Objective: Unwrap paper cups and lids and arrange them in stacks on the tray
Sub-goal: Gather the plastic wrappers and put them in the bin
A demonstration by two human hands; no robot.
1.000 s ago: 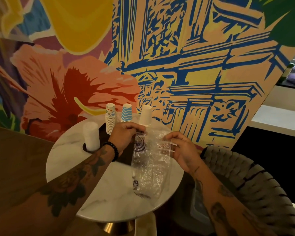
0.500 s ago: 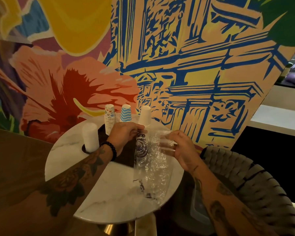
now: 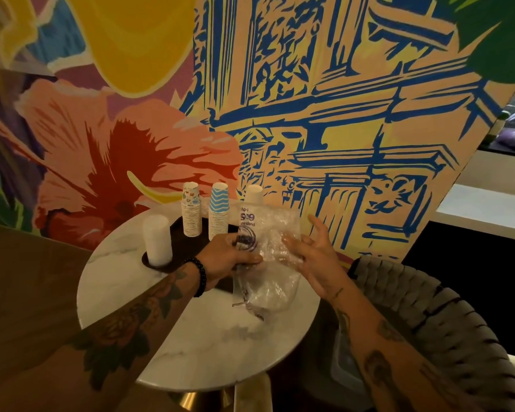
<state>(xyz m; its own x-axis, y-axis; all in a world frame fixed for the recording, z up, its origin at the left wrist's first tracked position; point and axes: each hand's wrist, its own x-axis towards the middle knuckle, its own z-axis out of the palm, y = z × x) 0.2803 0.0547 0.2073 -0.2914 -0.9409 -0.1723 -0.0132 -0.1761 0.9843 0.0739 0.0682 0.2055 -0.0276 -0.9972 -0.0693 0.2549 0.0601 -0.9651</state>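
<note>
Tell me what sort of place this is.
Probably a café or lounge: a small round marble table, a big painted mural behind it, and paper cup stacks on a dark tray.

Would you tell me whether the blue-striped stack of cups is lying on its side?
No, the blue-striped stack stands upright on the dark tray, beside the patterned stack.

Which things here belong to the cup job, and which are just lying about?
Job: plastic wrapper, patterned cups, blue-striped cups, white cups, white stack, tray, left hand, right hand.
Lying about: woven chair, mural.
</note>
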